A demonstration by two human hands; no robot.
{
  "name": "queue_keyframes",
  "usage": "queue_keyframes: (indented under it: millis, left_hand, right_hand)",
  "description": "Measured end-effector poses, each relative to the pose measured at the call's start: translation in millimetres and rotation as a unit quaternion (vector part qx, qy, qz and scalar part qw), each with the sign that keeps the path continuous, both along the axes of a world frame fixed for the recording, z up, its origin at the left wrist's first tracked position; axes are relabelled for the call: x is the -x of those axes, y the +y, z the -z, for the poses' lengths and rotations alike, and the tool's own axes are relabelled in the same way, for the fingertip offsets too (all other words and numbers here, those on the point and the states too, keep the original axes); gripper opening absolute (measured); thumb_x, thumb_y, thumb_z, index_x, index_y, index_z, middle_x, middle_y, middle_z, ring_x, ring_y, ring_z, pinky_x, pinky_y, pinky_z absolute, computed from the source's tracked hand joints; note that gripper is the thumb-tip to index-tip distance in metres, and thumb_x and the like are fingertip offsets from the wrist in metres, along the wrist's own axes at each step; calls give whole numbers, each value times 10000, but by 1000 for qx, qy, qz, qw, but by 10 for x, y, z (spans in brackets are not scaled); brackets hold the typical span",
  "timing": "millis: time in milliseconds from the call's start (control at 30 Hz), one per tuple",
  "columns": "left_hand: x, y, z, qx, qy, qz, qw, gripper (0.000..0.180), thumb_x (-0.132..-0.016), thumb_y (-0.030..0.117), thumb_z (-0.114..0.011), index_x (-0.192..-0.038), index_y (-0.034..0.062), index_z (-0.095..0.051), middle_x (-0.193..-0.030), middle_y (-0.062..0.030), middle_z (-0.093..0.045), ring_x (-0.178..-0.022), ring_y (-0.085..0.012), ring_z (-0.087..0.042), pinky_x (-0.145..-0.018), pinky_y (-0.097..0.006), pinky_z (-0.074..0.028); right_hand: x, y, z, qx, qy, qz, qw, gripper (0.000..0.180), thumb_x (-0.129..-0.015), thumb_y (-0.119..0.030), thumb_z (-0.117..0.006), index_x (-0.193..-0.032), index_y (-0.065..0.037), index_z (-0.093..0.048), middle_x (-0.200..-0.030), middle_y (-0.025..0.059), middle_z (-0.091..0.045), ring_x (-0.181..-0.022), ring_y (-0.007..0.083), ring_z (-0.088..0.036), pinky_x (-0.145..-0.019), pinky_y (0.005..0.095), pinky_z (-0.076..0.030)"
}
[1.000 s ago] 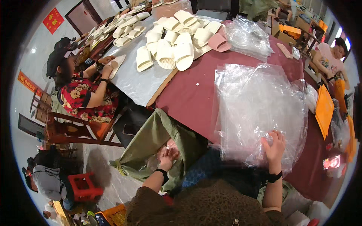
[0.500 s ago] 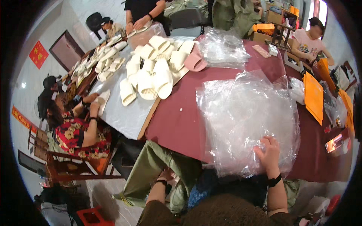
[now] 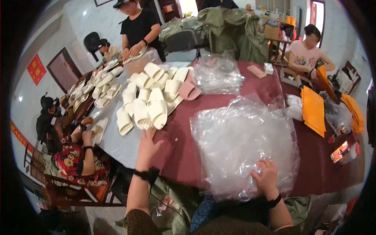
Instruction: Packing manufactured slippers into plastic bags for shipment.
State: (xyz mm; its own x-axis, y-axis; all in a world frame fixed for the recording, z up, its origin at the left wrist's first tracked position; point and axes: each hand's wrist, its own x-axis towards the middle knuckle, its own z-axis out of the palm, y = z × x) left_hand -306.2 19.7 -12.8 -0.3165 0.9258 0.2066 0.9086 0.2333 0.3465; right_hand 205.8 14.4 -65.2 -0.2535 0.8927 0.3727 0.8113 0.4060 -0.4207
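My left hand [image 3: 147, 148] reaches over the table with its fingers stretched out and the thumb apart; it is open. Its fingertips come right up to the near end of a heap of cream slippers [image 3: 158, 111]; whether they touch one I cannot tell. One pink slipper [image 3: 190, 89] lies at the heap's right side. On the right, a stack of clear plastic bags [image 3: 239, 137] covers much of the dark red tabletop. My right hand [image 3: 266, 176] rests on the stack's near part, fingers loosely bent and thumb apart, with crinkled film between them.
More clear bags [image 3: 219, 76] lie farther back. Orange envelopes [image 3: 313, 111] and a lit phone [image 3: 339, 152] are at the right. A green sack [image 3: 176, 196] hangs below the table's near edge. Co-workers sit left and right; another person in black [image 3: 140, 29] stands behind the slippers.
My left hand has come up out of the green sack below the table and moved forward to the slippers. My right hand stays on the bags. The view has shifted.
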Motion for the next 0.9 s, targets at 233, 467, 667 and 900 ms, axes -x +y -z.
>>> queue_keyframes:
  millis: [233, 467, 667, 900]
  left_hand:
    - [1139, 1780, 265, 27, 274, -50, 960, 702, -900, 577, -552, -1456, 157, -463, -1470, -298, -421, -1382, -527, -327, -1168, -584, -218]
    - [1079, 1982, 159, 125, 70, -72, 987, 779, -845, 757, -444, -1363, 194, -591, -1287, -249, -604, -1253, -448, -522, -1138, -597, -240]
    - [1326, 1588, -10, 188, 29, -59, 980, 853, -715, 803, -590, -1099, 57, -740, -1093, -232, -702, -1089, -354, -650, -983, -480, -448]
    - [1530, 969, 227, 214, -29, -65, 974, 818, -619, 725, -760, -954, -21, -753, -945, -203, -736, -906, -300, -721, -803, -405, -553]
  right_hand:
    - [53, -63, -10, 12, -26, 22, 999, 446, -785, -457, -739, -1056, -105, -695, -1166, 110, -630, -1149, 311, -539, -979, 471, -380]
    - [-79, -69, 112, 0, -55, 33, 998, 429, -812, -504, -702, -986, -113, -720, -1168, 77, -633, -1158, 283, -539, -979, 469, -378]
    - [23, -53, 1, 3, -61, 23, 998, 418, -838, -499, -681, -1008, -119, -710, -1159, 75, -628, -1156, 281, -532, -981, 452, -371]
    - [16, -80, 37, -16, -38, 9, 999, 432, -847, -499, -673, -1065, -127, -687, -1154, 89, -614, -1135, 287, -534, -985, 457, -365]
